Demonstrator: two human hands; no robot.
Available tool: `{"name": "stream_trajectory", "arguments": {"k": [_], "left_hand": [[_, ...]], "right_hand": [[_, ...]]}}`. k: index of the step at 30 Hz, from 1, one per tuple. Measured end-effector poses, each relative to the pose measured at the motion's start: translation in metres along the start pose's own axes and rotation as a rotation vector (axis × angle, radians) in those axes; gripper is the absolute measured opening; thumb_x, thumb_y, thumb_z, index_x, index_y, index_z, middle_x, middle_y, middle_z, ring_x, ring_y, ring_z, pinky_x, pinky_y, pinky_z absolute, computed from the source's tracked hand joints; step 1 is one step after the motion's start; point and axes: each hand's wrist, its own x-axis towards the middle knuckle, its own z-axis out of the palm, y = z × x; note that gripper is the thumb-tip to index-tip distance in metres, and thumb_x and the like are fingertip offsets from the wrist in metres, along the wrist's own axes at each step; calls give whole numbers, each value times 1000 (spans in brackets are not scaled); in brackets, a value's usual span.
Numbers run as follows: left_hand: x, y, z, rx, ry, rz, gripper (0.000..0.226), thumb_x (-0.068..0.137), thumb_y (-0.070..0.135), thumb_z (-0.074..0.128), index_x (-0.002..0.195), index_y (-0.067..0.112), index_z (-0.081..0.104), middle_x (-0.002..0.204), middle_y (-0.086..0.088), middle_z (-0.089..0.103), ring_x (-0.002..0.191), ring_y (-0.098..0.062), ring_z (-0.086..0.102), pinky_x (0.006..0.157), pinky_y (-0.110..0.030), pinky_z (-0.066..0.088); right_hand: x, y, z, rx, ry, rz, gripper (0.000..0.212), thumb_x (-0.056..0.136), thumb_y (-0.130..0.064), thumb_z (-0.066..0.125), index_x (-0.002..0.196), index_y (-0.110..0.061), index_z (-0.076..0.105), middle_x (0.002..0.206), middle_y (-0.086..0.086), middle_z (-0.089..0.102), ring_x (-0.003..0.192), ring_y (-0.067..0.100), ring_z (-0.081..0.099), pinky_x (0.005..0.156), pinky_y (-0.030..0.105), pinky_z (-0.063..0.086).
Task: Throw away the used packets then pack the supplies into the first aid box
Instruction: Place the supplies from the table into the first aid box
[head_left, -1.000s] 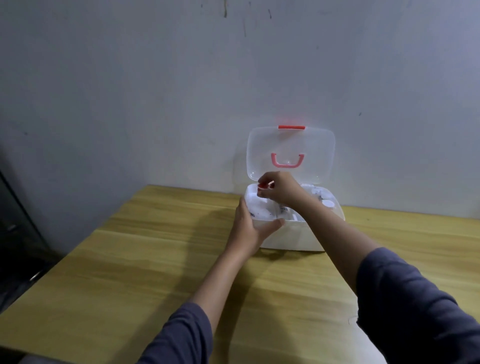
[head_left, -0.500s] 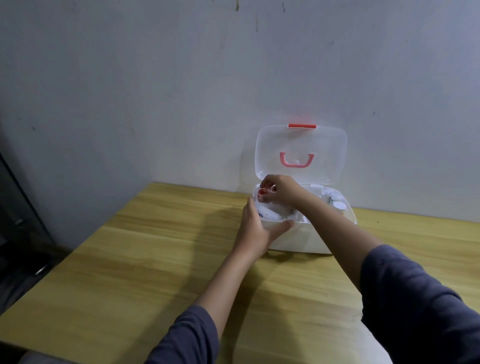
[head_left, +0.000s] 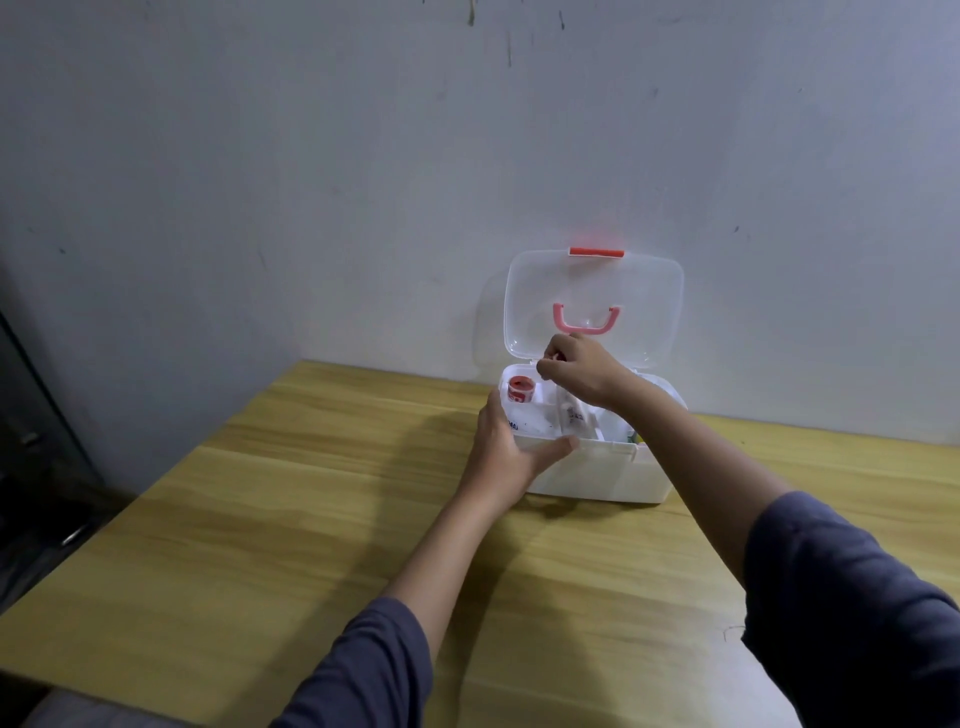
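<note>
Smooth white plastic box (head_left: 597, 475), its clear glossy lid (head_left: 592, 291) carrying a pink plastic handle (head_left: 586, 321). Pale wood-grain table (head_left: 311, 519), satin finish; matt, scuffed wall (head_left: 311, 182) at twelve o'clock.

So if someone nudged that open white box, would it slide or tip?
The box looks like thin plastic, so probably light and apt to slide on the smooth table. The left hand steadies its front corner. The raised lid might make it tip backward.

light: dim, soft | shadows: arms' on table (head_left: 311, 519) | blur: slight overall | edges: wide-angle bend, dark left
</note>
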Motion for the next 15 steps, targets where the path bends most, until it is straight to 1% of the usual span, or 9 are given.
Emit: {"name": "stream_trajectory", "arguments": {"k": [2,3,4,6,8,10,11,13,15], "left_hand": [[1,1,0,3,-1,-5,94,70,37,85,146,20,33,141,0,42,129,-17,44,96,-27,38],[0,1,0,0,1,-7,93,70,37,86,145,19,33,141,-1,42,129,-17,44,96,-27,39],[0,1,0,-6,3,-7,92,70,36,86,144,20,34,140,0,42,128,-16,44,96,-27,39],[0,2,0,-11,3,-2,91,70,35,86,144,21,34,139,0,42,126,-15,44,95,-26,38],[-1,2,0,-6,4,4,89,71,34,85,143,20,35,138,-1,42,124,-13,45,93,-25,38],[-1,2,0,-6,4,13,89,71,34,85,144,20,34,139,-1,42,124,-12,44,94,-24,38],[-1,2,0,-5,3,15,92,71,34,85,145,19,33,141,-1,41,126,-13,44,96,-24,38],[-1,1,0,11,0,9,95,71,37,85,147,17,31,143,-3,40,131,-16,43,99,-26,38],[-1,1,-1,17,0,4,95,71,37,85,146,15,31,143,-4,40,131,-17,43,99,-27,39]], "right_hand": [[1,-1,-2,-55,-29,-8,20,86,-14,49,101,-2,54,105,5,38,95,19,39,83,28,35],[1,-1,-2,-86,-43,-14,23,87,-14,49,107,-3,52,108,5,34,98,19,37,89,28,34],[1,-2,-3,-115,-59,-24,25,88,-15,50,111,-4,51,109,4,32,98,18,37,91,29,34],[0,-2,-1,-156,-97,-55,32,89,-21,55,116,-6,48,107,3,36,94,18,42,85,27,37],[-4,-2,1,-138,-117,-79,38,85,-26,62,116,-7,50,104,2,46,92,17,50,80,26,42],[-6,0,2,-99,-94,-111,36,80,-24,69,110,-9,56,102,3,59,93,19,57,81,27,47],[-7,0,3,-96,-79,-128,33,77,-22,71,105,-10,60,102,5,64,93,19,59,80,26,47],[-7,2,5,-99,-58,-133,30,72,-17,74,100,-12,66,103,7,68,93,20,61,77,23,44],[-5,3,5,-106,-49,-115,30,70,-14,75,99,-14,68,104,6,68,93,19,60,77,24,44]]}}
